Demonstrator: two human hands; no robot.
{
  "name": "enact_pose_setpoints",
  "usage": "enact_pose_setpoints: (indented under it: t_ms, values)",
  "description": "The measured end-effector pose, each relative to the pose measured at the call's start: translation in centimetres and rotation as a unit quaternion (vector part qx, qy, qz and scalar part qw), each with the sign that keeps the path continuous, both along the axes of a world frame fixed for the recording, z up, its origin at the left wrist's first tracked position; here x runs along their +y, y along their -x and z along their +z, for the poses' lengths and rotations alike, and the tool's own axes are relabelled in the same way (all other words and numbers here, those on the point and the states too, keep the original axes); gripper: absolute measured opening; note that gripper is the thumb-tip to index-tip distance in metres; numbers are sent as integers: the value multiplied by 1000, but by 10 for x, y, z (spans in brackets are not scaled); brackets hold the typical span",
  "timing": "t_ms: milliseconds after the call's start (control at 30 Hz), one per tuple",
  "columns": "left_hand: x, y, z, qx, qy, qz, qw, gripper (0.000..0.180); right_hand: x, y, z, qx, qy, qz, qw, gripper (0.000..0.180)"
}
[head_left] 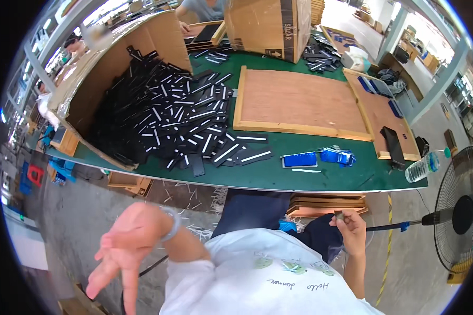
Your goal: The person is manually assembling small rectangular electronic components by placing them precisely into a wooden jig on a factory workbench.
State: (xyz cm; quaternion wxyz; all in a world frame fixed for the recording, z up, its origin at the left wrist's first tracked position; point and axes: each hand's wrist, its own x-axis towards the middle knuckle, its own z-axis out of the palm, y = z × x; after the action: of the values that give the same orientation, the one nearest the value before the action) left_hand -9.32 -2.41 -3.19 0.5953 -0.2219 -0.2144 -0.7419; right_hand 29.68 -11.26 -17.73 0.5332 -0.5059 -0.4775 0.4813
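Observation:
My left hand [129, 241] is held out at the lower left, away from the table, its fingers spread and nothing in them. At the right, in front of the table edge, my right hand [352, 232] pinches a small brownish-grey piece [339, 214] between thumb and fingertips. A large heap of flat black pieces [178, 118], many with a white strip, spills over the green table [257, 177]. Near the front edge lie a stack of blue pieces [299, 159] and a looser blue-and-white pile [337, 156].
A shallow wooden tray [299, 102] lies mid-table, with another wooden tray [370, 107] overlapping its right. A cut-open cardboard box [168, 42] surrounds the heap's left. At the right stand a plastic bottle [424, 167] and a fan [463, 210]. Another person [205, 9] sits across the table.

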Motion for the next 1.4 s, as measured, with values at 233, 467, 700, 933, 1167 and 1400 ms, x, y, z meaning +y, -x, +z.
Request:
enact_pose_setpoints:
  t_ms: [233,467,700,933,1167,1400]
  values:
    - [34,-101,1,70,-57,-206,974,76,-13,12,-25,3,61,-28,998,18]
    - [81,-79,-56,539,633,-323,452,22,9,18,-30,-55,7,-7,998,15]
    - [85,-61,-97,281,746,-370,477,27,52,0,-1,157,-83,37,983,14]
    - [237,81,-100,189,820,-232,488,32,113,-4,31,9,-155,35,987,19]
    - [271,106,-106,238,877,-199,366,32,221,15,77,-415,-26,-45,908,18]
    - [259,103,-96,195,849,-231,433,28,280,11,53,-509,-61,148,846,36]
